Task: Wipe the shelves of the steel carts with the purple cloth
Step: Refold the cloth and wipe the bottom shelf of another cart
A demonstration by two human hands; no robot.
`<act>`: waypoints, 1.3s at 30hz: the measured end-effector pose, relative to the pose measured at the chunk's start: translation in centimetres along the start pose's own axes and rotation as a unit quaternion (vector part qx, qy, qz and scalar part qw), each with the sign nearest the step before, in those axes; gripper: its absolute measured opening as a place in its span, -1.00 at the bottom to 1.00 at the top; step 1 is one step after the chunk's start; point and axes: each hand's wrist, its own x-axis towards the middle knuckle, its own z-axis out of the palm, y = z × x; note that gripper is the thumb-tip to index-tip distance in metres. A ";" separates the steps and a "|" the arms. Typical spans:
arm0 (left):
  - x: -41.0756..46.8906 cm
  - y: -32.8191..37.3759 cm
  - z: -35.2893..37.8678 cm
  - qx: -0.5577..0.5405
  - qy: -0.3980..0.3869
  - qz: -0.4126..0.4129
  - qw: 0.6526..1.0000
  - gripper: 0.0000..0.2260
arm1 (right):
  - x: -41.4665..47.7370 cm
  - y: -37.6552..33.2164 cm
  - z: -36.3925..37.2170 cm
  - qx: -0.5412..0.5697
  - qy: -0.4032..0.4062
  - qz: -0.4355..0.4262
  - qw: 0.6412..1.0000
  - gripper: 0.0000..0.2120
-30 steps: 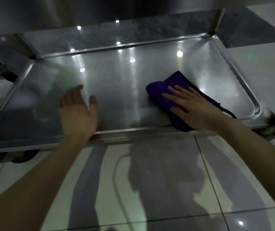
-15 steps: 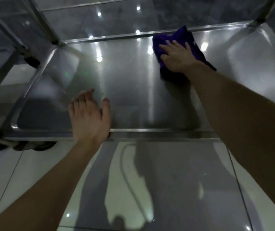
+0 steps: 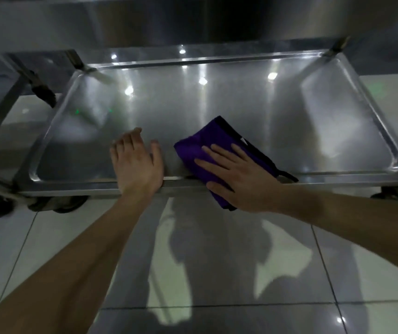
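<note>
— Where does the purple cloth (image 3: 193, 148) lie?

— It lies folded on the lowest shelf (image 3: 217, 104) of the steel cart (image 3: 361, 175), at the near rim and a little right of the middle. Its near corner hangs over the rim toward the person.

— What does the right hand (image 3: 236, 179) do with it?

— It lies flat on top of the cloth, palm down. The fingers are straight and spread, pointing left and away. They press on the fabric and do not curl round it.

— And the left hand (image 3: 137, 165)?

— It is open as well and holds nothing. Its palm faces down at the near rim, just beside the cloth but apart from it. The fingers lie close together and reach onto the shelf, with the thumb held out to the side. Whether the palm bears weight on the steel cannot be told.

— Anything else about the cloth?

— It has a dark edge (image 3: 260, 153) along its far right side, and a thin dark loop (image 3: 287, 175) sticks out at the rim.

— What surrounds the cart?

— It stands on dark wheels (image 3: 58, 204) on a glossy tiled floor (image 3: 48, 237). The shelf's raised rim has rounded corners, and its surface mirrors several small lights. Part of a second steel frame (image 3: 5, 97) stands to the left.
</note>
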 end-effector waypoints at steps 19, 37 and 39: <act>1.9 -4.1 -3.0 -0.203 -0.035 0.004 0.979 -0.62 | 4.8 -8.7 2.8 -0.012 0.126 0.184 0.975 -0.37; 4.8 -20.1 -3.6 0.014 -0.100 -0.065 0.993 -0.36 | 15.9 -20.4 2.6 0.002 0.110 0.152 0.982 -0.41; 4.8 -20.4 -3.3 0.022 -0.096 -0.062 0.993 -0.34 | 17.6 -21.0 2.9 0.007 0.106 0.118 0.987 -0.42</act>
